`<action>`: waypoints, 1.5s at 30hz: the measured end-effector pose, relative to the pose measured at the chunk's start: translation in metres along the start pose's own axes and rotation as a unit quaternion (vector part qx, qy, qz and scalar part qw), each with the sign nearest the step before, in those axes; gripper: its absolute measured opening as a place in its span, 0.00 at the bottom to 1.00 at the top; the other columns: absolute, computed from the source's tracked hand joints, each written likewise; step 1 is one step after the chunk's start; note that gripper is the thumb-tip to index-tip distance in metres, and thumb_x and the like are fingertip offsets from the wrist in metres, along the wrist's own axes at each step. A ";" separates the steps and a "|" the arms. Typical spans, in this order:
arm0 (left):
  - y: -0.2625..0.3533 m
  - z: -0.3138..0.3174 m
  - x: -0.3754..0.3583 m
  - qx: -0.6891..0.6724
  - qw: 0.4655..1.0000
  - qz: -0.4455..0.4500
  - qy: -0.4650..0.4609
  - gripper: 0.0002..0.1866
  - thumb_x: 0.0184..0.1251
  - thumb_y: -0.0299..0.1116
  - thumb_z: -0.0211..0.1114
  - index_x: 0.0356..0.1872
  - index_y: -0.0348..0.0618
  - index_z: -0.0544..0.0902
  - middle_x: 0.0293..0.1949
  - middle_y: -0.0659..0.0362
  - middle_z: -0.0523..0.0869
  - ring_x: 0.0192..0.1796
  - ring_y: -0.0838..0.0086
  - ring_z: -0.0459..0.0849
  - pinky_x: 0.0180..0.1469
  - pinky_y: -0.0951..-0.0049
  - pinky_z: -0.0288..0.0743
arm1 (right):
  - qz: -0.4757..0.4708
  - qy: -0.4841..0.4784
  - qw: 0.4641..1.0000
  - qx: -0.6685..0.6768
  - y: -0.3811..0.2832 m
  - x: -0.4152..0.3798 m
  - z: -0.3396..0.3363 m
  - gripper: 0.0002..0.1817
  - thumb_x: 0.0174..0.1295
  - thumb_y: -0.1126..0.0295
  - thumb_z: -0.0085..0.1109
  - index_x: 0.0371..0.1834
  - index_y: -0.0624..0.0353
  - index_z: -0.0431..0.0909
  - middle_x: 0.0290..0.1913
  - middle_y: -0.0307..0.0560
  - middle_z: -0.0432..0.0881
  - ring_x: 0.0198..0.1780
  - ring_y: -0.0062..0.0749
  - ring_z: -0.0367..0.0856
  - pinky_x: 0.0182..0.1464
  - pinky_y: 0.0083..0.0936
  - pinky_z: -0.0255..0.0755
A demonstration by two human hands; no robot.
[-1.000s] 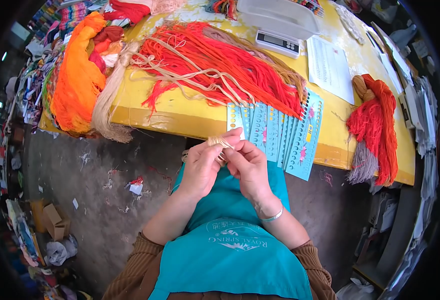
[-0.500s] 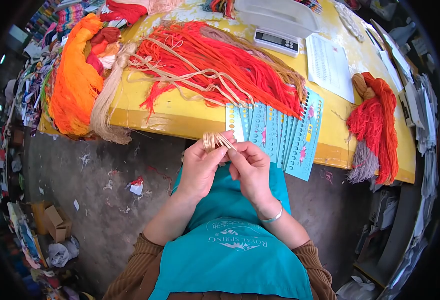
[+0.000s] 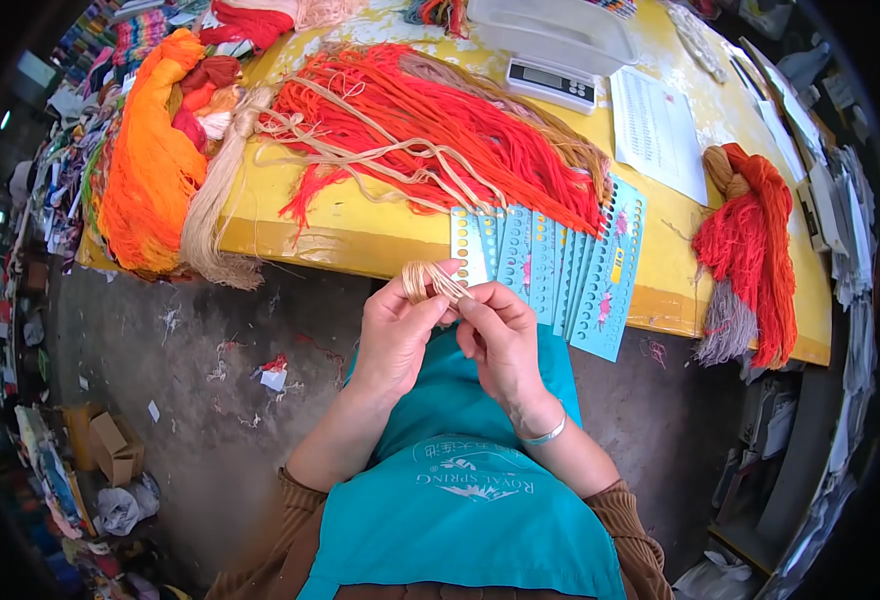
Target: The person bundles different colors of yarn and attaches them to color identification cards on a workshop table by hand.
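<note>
A small looped bundle of beige thread [image 3: 422,279] is held up between both hands, just off the table's front edge. My left hand [image 3: 397,325] grips the bundle, with its loops standing above the thumb and fingers. My right hand [image 3: 498,330] pinches the strands at the bundle's right side, close to the left fingertips. Behind the hands, blue punched cards [image 3: 600,290] overhang the yellow table's [image 3: 340,230] edge. Red thread [image 3: 450,120] lies over their upper ends, with loose beige strands [image 3: 415,150] across it.
Orange thread [image 3: 150,170] and a beige hank [image 3: 218,210] hang over the table's left side. A red and grey hank [image 3: 750,250] lies at the right. Farther back are a scale [image 3: 552,84], a clear plastic tray [image 3: 560,35] and a printed sheet [image 3: 658,130]. An open carton [image 3: 115,447] stands on the floor.
The thread loops between my hands have spread and shifted slightly left. Both hands have moved only a little, and the things on the table look the same.
</note>
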State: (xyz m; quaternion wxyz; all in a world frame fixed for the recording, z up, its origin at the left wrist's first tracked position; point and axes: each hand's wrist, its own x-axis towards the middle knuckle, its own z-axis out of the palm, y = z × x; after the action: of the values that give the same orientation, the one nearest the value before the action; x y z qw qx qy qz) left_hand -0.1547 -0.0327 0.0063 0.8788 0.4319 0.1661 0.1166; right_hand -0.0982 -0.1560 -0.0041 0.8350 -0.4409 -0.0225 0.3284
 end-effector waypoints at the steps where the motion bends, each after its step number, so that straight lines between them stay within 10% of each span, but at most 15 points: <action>1: 0.000 0.000 0.000 -0.008 1.000 -0.001 0.000 0.18 0.67 0.19 0.58 0.59 0.32 0.77 0.43 0.58 0.85 0.39 0.82 0.80 0.47 0.80 0.76 | 0.000 0.000 1.000 0.000 0.000 0.000 0.000 0.04 0.68 0.73 0.57 0.37 0.60 0.79 0.31 0.40 0.85 0.19 0.13 0.68 0.20 0.11 0.55; 11: 0.008 0.000 0.001 -0.095 0.994 0.005 -0.046 0.21 0.63 0.20 0.51 0.57 0.27 0.76 0.46 0.51 0.83 0.46 0.72 0.81 0.56 0.65 0.74 | -0.006 0.007 1.000 0.029 -0.003 0.000 -0.001 0.03 0.68 0.74 0.56 0.38 0.61 0.78 0.32 0.39 0.83 0.19 0.13 0.67 0.19 0.12 0.53; 16: 0.018 -0.005 0.000 -0.123 0.987 -0.062 -0.081 0.24 0.64 0.22 0.54 0.62 0.27 0.71 0.35 0.63 0.76 0.30 0.80 0.73 0.39 0.73 0.73 | 0.048 -0.067 0.992 0.097 -0.012 0.002 -0.009 0.03 0.68 0.75 0.57 0.38 0.61 0.79 0.31 0.38 0.81 0.21 0.13 0.68 0.21 0.12 0.56; 20: 0.037 -0.006 -0.004 0.018 0.990 -0.106 -0.091 0.16 0.70 0.30 0.61 0.54 0.32 0.77 0.27 0.67 0.73 0.19 0.88 0.64 0.19 0.85 0.53 | -0.015 -0.084 0.962 -0.259 -0.036 0.000 -0.008 0.02 0.65 0.76 0.60 0.37 0.62 0.81 0.30 0.37 0.81 0.29 0.18 0.76 0.32 0.16 0.69; 22: 0.052 -0.028 -0.003 0.133 0.966 -0.173 -0.139 0.10 0.70 0.30 0.61 0.45 0.33 0.81 0.19 0.68 0.70 0.15 0.87 0.61 0.17 0.84 0.53 | -0.217 -0.098 0.820 -0.521 -0.056 0.003 -0.006 0.01 0.62 0.75 0.63 0.35 0.60 0.82 0.34 0.38 0.83 0.36 0.27 0.79 0.39 0.27 0.73; 25: 0.065 -0.096 -0.001 -0.270 0.922 -0.206 -0.185 0.15 0.78 0.37 0.50 0.31 0.43 0.78 0.13 0.69 0.62 0.12 0.85 0.57 0.12 0.81 0.48 | -0.260 -0.127 0.894 -0.343 -0.089 0.012 -0.009 0.05 0.65 0.70 0.60 0.34 0.59 0.81 0.49 0.50 0.83 0.55 0.41 0.78 0.60 0.38 0.69; 28: 0.107 -0.135 -0.008 -0.331 0.943 -0.009 -0.036 0.18 0.81 0.40 0.45 0.26 0.48 0.70 0.14 0.69 0.58 0.11 0.84 0.52 0.13 0.81 0.47 | -0.135 -0.175 0.968 0.120 -0.132 0.030 -0.025 0.12 0.72 0.65 0.45 0.33 0.60 0.72 0.52 0.57 0.81 0.62 0.45 0.75 0.66 0.43 0.68; 30: 0.136 -0.198 -0.026 -0.323 0.939 0.049 0.110 0.18 0.79 0.36 0.46 0.23 0.49 0.66 0.13 0.69 0.57 0.11 0.84 0.51 0.13 0.80 0.44 | -0.148 -0.142 0.954 0.220 -0.171 0.033 -0.031 0.12 0.73 0.66 0.43 0.31 0.58 0.71 0.26 0.38 0.70 0.30 0.27 0.72 0.38 0.25 0.71; 32: 0.154 -0.294 -0.055 -0.306 0.926 0.083 0.203 0.18 0.78 0.35 0.47 0.21 0.50 0.65 0.13 0.69 0.58 0.12 0.84 0.51 0.13 0.80 0.43 | -0.230 -0.032 0.970 0.064 -0.232 0.042 -0.086 0.10 0.72 0.68 0.46 0.31 0.56 0.71 0.21 0.29 0.59 0.19 0.13 0.50 0.20 0.14 0.45; 37: 0.179 -0.449 -0.142 -0.175 0.856 0.151 0.463 0.18 0.74 0.35 0.51 0.19 0.54 0.64 0.13 0.70 0.56 0.13 0.83 0.49 0.12 0.79 0.43 | -0.307 0.205 0.926 -0.078 -0.349 0.036 -0.231 0.07 0.69 0.68 0.53 0.33 0.55 0.76 0.20 0.30 0.64 0.14 0.13 0.53 0.15 0.15 0.44; 42: 0.213 -0.490 -0.185 -0.115 0.713 0.240 0.649 0.18 0.72 0.38 0.54 0.19 0.57 0.63 0.13 0.72 0.56 0.13 0.83 0.49 0.14 0.78 0.38 | -0.419 0.534 0.714 -0.169 -0.496 -0.015 -0.380 0.05 0.62 0.68 0.64 0.31 0.56 0.85 0.21 0.32 0.76 0.14 0.15 0.60 0.16 0.16 0.50; 45: 0.220 -0.435 -0.163 -0.071 0.819 0.199 0.534 0.18 0.71 0.40 0.57 0.19 0.59 0.65 0.12 0.72 0.52 0.13 0.83 0.48 0.15 0.78 0.41 | -0.485 0.544 0.629 -0.272 -0.520 -0.044 -0.364 0.09 0.65 0.68 0.60 0.42 0.56 0.88 0.28 0.34 0.82 0.19 0.13 0.64 0.19 0.15 0.54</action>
State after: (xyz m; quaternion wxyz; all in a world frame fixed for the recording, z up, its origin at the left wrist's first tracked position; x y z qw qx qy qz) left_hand -0.4886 0.3557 -0.0357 0.6385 0.2623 0.5110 0.5122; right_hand 0.2617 -0.6496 0.1754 0.5770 -0.6717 0.1368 -0.4441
